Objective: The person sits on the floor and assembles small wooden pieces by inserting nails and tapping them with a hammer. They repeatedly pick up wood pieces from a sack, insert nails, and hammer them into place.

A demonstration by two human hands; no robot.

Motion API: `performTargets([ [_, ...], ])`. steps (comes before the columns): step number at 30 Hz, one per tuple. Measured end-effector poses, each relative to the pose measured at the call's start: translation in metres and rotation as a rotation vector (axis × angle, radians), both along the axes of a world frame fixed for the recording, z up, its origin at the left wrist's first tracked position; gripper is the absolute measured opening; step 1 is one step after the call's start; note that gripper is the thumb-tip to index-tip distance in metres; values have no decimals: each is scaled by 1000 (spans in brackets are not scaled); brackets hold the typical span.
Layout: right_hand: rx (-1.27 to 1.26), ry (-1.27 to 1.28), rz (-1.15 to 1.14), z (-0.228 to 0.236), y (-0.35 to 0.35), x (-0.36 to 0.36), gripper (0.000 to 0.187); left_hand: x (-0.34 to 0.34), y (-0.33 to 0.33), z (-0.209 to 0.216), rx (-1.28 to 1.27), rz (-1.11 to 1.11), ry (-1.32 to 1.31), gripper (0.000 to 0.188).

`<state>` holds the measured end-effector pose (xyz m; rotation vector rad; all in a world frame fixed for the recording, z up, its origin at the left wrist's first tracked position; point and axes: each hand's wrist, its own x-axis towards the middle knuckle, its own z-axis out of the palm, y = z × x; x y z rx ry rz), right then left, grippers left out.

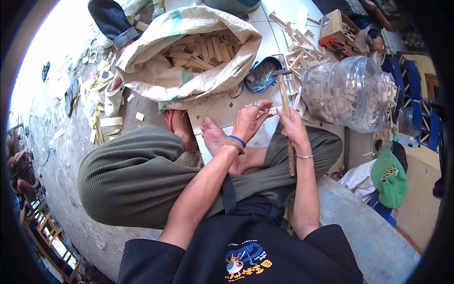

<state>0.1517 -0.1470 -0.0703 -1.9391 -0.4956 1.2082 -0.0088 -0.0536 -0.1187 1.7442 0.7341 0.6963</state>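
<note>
Between my two hands sits a small pale wooden piece (273, 111), pinched from both sides. My left hand (249, 122) closes its fingertips on the left end of it. My right hand (294, 127) grips a hammer (284, 90) by its wooden handle, and its thumb and finger also meet the wooden piece. The hammer stands nearly upright in the picture, its dark metal head at the far end and the handle's butt over my lap. Just beyond my hands lies a blue oval container (263, 75) with many thin nails in it.
A large white sack (142, 71) full of wooden offcuts stands ahead. Loose wood strips (302, 47) are heaped at the far right, beside a big clear plastic jar (343, 94) on its side. A cardboard box (336, 26) and a green cap (389, 180) are farther right. Another person's foot (116, 81) is at the left.
</note>
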Motion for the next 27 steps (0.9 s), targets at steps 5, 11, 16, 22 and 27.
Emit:
performTargets([
  [5, 14, -121, 58, -1, 3, 2, 33, 0, 1, 1, 19, 9, -8, 30],
  [11, -17, -62, -34, 2, 2, -6, 31, 1, 2, 1, -21, -10, 6, 38],
  [16, -15, -79, -45, 4, 3, -10, 31, -1, 3, 4, -21, -14, 54, 46],
  [22, -42, -132, -42, 8, 6, -11, 34, -1, 1, 7, -147, 18, -17, 47],
  [27, -51, -176, -50, 6, 5, -13, 35, 1, 2, 4, -127, 10, -19, 42],
])
